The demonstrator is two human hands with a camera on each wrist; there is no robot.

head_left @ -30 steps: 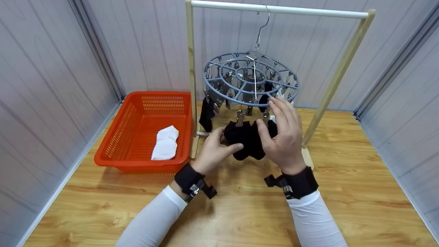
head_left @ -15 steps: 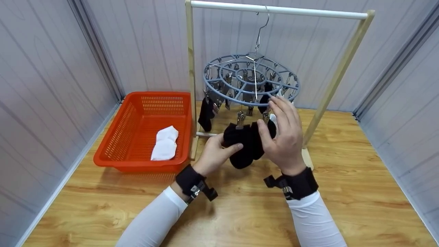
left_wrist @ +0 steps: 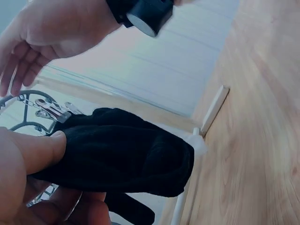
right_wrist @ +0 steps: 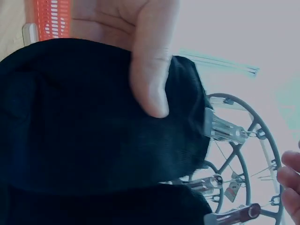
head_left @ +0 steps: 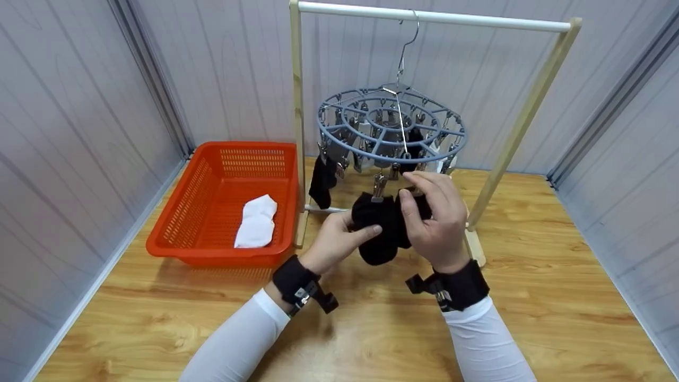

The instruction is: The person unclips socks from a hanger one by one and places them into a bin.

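Under the round hanger [head_left: 382, 158], the left hand [head_left: 335, 237] pinches the clipped black sock [head_left: 377, 252]; the right hand [head_left: 439, 220], near the hanger's rim, is relaxed, grasping nothing. Probably light, limp cloth: hold it just below the clip [head_left: 379, 188]

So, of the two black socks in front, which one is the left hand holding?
The left black sock: the left hand has its thumb across it, below a metal clip. The right black sock sits partly behind the right hand.
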